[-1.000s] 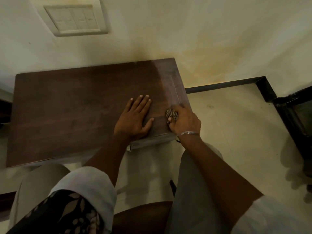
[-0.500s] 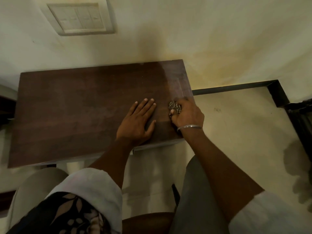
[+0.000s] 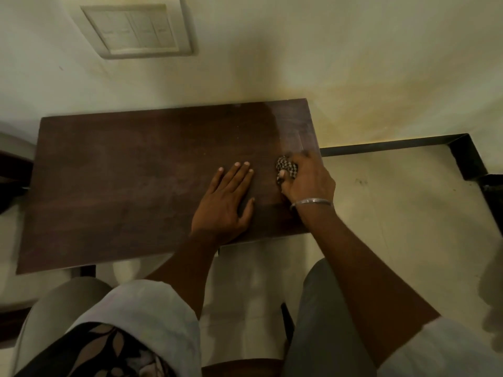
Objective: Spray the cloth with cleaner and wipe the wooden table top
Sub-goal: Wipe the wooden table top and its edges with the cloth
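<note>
Mostly hidden, the cloth [image 3: 286,167] is gripped by the right hand [image 3: 309,182]; left hand [image 3: 224,204] rests flat, fingers straight.

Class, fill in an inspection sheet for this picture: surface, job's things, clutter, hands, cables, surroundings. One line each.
Surface: dark wooden table top, paler streaked band at its right end.
Job's things: checked cloth bunched on the table near the right edge; no cleaner bottle seen.
Clutter: nothing seen.
Hands: left hand flat on the table, fingers straight; right hand grips the cloth.
Cables: nothing seen.
Surroundings: switch plate on the wall; pale floor.
</note>
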